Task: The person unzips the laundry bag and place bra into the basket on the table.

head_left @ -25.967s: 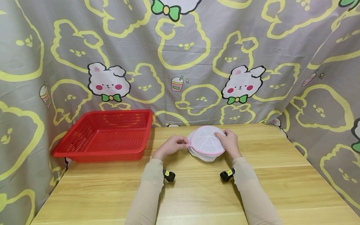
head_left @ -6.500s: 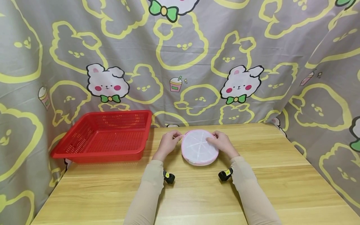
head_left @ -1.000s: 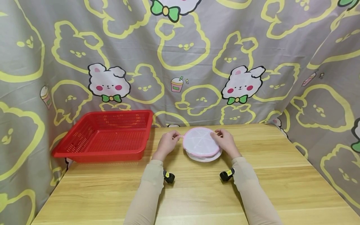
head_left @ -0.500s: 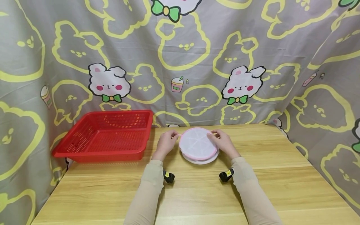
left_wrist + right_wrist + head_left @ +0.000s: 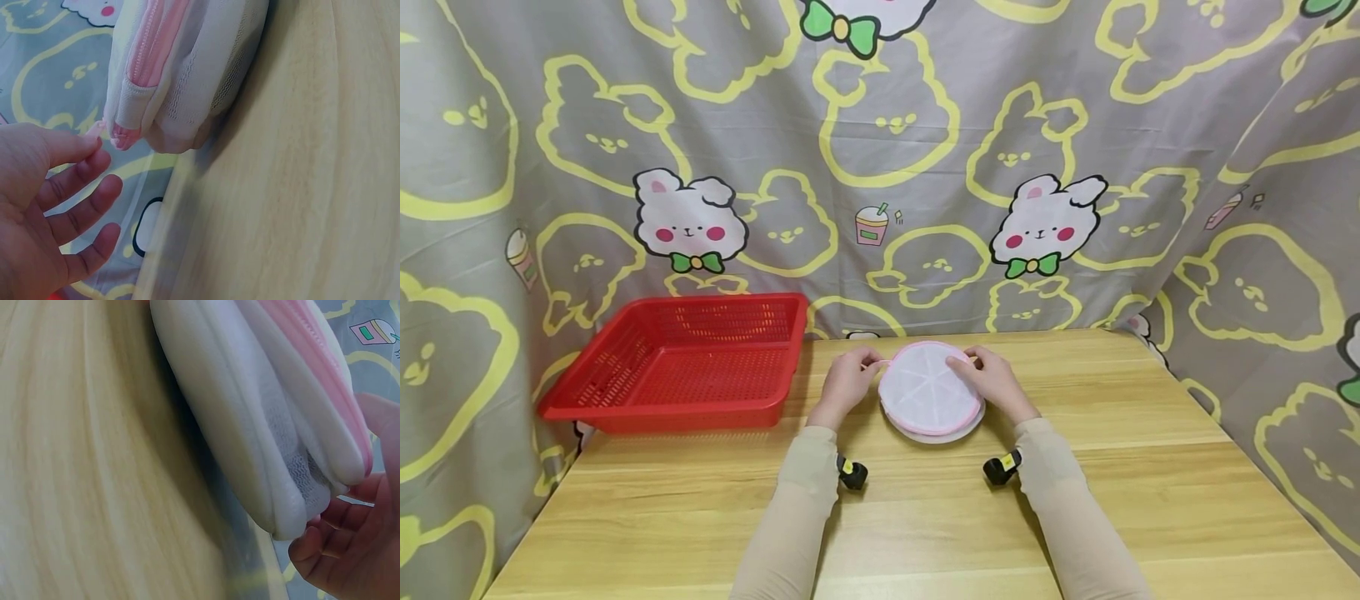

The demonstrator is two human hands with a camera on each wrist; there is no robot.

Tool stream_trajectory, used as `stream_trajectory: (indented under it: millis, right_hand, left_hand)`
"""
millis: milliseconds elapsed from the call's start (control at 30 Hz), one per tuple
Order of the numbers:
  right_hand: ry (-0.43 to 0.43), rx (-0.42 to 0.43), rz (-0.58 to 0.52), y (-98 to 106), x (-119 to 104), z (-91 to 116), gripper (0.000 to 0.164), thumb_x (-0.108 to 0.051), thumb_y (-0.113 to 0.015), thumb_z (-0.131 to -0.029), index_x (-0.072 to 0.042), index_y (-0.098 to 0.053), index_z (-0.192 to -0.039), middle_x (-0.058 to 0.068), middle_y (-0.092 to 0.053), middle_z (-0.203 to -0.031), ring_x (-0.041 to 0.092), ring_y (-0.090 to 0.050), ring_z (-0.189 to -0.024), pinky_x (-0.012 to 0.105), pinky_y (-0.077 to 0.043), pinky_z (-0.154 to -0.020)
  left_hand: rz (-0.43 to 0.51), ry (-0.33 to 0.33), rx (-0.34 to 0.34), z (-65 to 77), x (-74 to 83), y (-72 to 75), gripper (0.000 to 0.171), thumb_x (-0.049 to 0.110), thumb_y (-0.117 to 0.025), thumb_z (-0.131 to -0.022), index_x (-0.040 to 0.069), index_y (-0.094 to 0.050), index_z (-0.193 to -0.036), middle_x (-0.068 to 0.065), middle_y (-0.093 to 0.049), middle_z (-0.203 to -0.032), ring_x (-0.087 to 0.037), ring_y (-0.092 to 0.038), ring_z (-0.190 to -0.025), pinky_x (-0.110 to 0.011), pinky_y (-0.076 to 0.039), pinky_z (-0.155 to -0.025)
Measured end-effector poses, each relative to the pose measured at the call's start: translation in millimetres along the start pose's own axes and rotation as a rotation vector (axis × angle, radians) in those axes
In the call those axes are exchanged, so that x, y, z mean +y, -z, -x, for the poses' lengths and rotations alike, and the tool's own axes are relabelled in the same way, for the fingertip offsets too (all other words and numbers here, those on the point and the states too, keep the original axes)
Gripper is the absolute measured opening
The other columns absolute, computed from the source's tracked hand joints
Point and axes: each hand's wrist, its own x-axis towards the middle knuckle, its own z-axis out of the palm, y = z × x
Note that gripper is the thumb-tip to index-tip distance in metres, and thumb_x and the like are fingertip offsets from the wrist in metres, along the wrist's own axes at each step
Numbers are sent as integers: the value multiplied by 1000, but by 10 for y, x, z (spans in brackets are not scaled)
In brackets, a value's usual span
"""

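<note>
- Head view: a round white mesh laundry bag (image 5: 925,390) with pink trim sits close to the desk's (image 5: 917,533) far edge, roughly midway between its left and right edges. The left hand (image 5: 844,385) is at its left side, the right hand (image 5: 996,385) at its right. A red plastic basket (image 5: 662,417) occupies the far left corner, well apart from the bag; a cartoon-print curtain (image 5: 805,108) hangs past the far edge.
- Left wrist view: thumb and index finger pinch a small pink tab (image 5: 95,129) at the bag's rim; the other fingers are loosely bent and hold nothing. The pink zip (image 5: 145,50) looks closed along the stretch in sight. Whether the tab is its pull or a hanging loop, I cannot tell.
- Right wrist view: the thumb lies along the pink rim and the fingers curl in at the bag's edge, gripping it. The grey mesh wall (image 5: 282,434) folds between the two padded rims.
- Progress, as I judge it: zipping seems largely done; any gap on the hidden far side cannot be ruled out. Neither hand has let go.
</note>
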Motion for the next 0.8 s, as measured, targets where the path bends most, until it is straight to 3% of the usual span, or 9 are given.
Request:
stream_trajectory:
  millis: [400,800]
  right_hand:
    - [10,-29,-5,5,-29,2,42,-46,-65,-90,-6,-61,-104,10,-59,-89,21,-52,-83,26,-43,-69]
    - [24,-35,-9,7,-64,21,37,-36,-68,-89,-4,-63,-107,8,-58,-85,20,-52,-80,26,-42,-66]
  left_hand:
    - [-2,-12,-5,12,32,-2,12,26,-66,-93,17,-72,-90,0,-72,-91,-19,-64,-85,-35,-51,-79]
    - [-9,-2,-14,9,35,1,10,23,-65,-94,17,-72,-91,1,-72,-91,-16,-62,-82,-32,-51,-76]
